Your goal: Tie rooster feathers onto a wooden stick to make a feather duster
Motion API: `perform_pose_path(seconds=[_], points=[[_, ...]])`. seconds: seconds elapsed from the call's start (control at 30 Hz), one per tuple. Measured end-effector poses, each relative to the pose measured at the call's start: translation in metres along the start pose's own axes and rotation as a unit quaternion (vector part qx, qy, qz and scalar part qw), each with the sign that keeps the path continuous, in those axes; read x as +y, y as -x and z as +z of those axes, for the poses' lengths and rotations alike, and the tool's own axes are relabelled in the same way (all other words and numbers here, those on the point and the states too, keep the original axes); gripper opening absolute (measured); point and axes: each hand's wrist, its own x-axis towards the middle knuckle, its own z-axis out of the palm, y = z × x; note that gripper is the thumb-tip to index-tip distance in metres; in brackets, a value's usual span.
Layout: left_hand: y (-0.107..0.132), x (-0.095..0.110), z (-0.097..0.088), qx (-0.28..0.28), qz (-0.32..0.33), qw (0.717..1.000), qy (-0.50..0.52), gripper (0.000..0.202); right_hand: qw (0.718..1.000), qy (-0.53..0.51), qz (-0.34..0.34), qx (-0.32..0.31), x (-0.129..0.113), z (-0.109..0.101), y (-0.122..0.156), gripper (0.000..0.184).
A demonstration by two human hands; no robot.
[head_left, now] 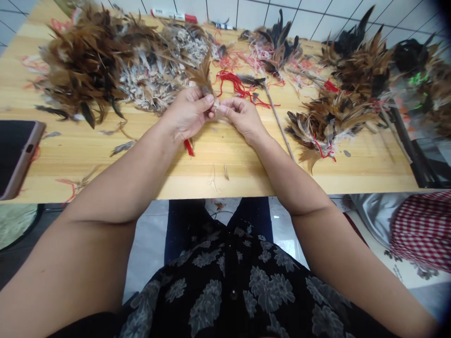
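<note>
Along the far side of the tabletop [243,180], near the tiled wall [275,14], lies a red-and-white marker [172,16] with dark print on its barrel, too blurred to read; a blue-and-white marker [222,26] beyond it carries marks too small to make out. A phone [16,157] with a dark screen lies at the left, close to the front edge.

Between the forearms, a strip of wood runs open to that edge, with only a few stray feather bits [226,172] on it. To the left, the heap of brown feathers [88,61] closes off the room; to the right, a thin stick [279,119] slants across the wood, and a feather bundle [322,115] tied with red thread sits past it. Loose red thread [234,83] lies just beyond the hands.

Both forearms reach forward over the front edge and angle inward. The left hand [193,110] pinches a brown feather tuft [202,77] near its base, the plumes pointing up and away. The right hand [243,117] meets it there, its grip with thumb and forefinger pressed together; what lies between those fingertips is too small to tell.
</note>
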Motion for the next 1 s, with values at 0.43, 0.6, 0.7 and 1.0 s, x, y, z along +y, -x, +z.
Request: perform_pose_path(seconds=[0.43,0.6,0.7,1.0], points=[[0.007,0.005,0.002,-0.016,-0.006,0.989,-0.144,0.072,1.000,0.018,-0.020,-0.006,0.010,-0.001,-0.001,0.065],[0.007,0.008,-0.003,-0.020,-0.002,0.981,-0.191,0.075,1.000,0.012,-0.024,-0.014,0.010,-0.003,-0.004,0.068],[0.006,0.007,-0.005,-0.011,0.008,0.976,-0.216,0.072,1.000,0.016,-0.021,-0.017,0.010,-0.006,-0.007,0.068],[-0.001,-0.006,0.003,0.045,0.053,0.953,-0.296,0.040,0.998,0.017,-0.019,-0.061,-0.002,-0.004,0.002,0.065]])
